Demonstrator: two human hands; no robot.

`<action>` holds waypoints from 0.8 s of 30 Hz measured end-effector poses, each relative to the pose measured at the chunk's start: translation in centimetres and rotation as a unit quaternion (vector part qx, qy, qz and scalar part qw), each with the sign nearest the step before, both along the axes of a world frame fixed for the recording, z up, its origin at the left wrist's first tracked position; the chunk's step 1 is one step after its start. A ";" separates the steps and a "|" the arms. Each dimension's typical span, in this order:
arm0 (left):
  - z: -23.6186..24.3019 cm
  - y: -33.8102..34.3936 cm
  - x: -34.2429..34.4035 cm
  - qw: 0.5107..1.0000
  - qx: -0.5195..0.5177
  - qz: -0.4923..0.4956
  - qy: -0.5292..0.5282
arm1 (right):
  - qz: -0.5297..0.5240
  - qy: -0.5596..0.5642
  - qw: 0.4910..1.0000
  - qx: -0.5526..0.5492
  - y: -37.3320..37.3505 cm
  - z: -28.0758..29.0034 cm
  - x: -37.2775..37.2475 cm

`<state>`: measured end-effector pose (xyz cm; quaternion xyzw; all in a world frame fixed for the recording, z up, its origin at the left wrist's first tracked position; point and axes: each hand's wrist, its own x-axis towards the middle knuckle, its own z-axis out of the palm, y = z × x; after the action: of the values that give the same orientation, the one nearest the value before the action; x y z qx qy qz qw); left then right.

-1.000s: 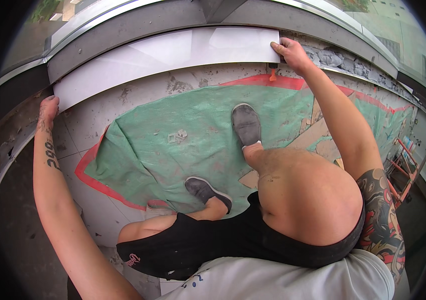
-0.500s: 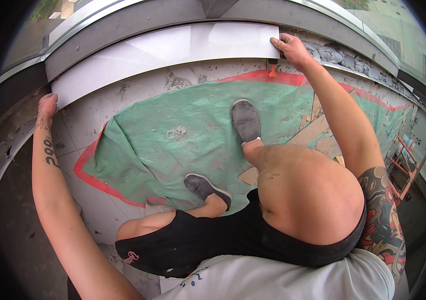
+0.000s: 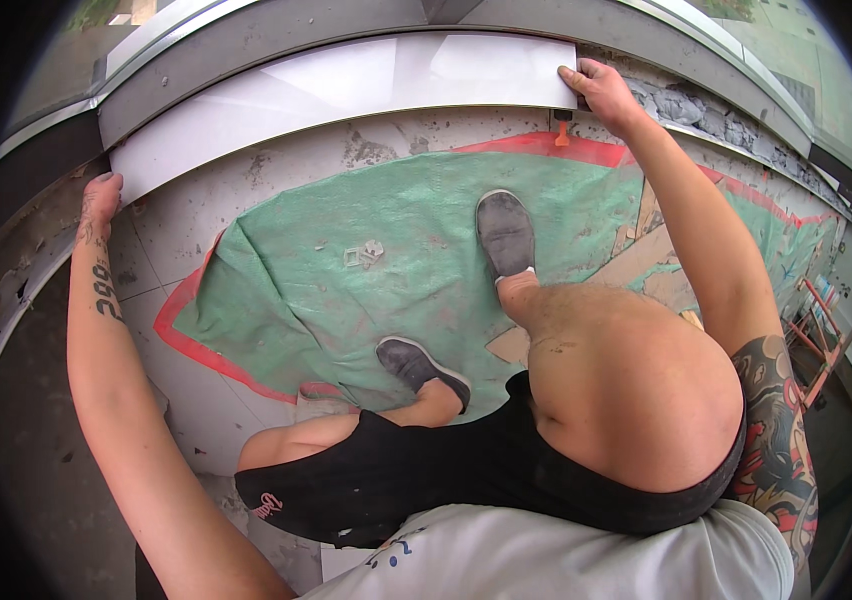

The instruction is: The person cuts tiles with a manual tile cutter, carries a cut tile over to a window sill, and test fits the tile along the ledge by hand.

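Note:
A long, glossy white tile strip stands along the base of the grey window frame. At its left end, my left hand grips the edge with fingers closed. My right hand holds the opposite end, its thumb on the front face and its other fingers behind the edge, partly hidden. Just below the right end, a small orange-handled tool sticks out from under the strip. Right of my right hand, lumpy grey mortar shows along the wall below the frame.
A green sheet with red borders covers much of the tiled floor under my shoes. White plastic bits lie on it. Cardboard pieces lie to the right, near a reddish metal stand. The dark grey window frame curves along the far side.
The view has shifted slightly, so the strip and both hands appear a little higher and farther right. Both hands keep their hold on the strip's ends.

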<state>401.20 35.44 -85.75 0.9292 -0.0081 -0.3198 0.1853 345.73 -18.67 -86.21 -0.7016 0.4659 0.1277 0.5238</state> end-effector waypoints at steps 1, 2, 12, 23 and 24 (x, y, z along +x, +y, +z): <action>0.1 0.0 0.0 1.000 0.006 -0.005 0.011 | 0.000 -0.005 1.000 -0.008 0.2 0.2 0.0; 0.2 0.2 0.3 1.000 0.011 -0.010 0.021 | 0.000 -0.010 1.000 -0.016 0.4 0.4 0.1; 0.3 1.4 1.8 0.998 0.053 -0.020 0.039 | -0.007 -0.018 1.000 0.005 0.6 -0.4 0.4; 2.8 -2.3 -1.8 0.995 0.083 -0.046 -0.001 | 0.007 -0.002 1.000 0.016 -0.1 0.1 -0.3; 3.1 -1.9 -1.7 0.996 0.083 -0.042 0.001 | 0.017 0.002 1.000 0.015 -0.2 -0.4 -0.2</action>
<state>399.49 33.56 -82.65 0.9397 -0.0208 -0.3282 0.0941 345.52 -18.83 -86.57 -0.7015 0.4526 0.1447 0.5312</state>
